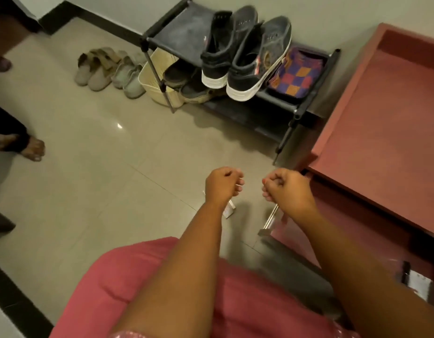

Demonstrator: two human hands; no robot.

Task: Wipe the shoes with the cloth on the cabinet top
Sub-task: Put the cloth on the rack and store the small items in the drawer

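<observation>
Open tiled floor [108, 172] lies between the hands and the shoe rack [306, 103]. The red cabinet [382, 132] closes off the right side. On the rack's top shelf, two dark shoes [238, 52] crowd against a checkered cloth [294, 74].

Upper middle, dark canvas shoes [238, 52] with white rubbery soles sit on a matt black fabric-and-tube rack [181, 28]. Beside them lies a checked woven cloth [296, 74]. Floor tiles [101, 167] gleam glossy; right, the cabinet [382, 118] looks smooth reddish laminate.
</observation>
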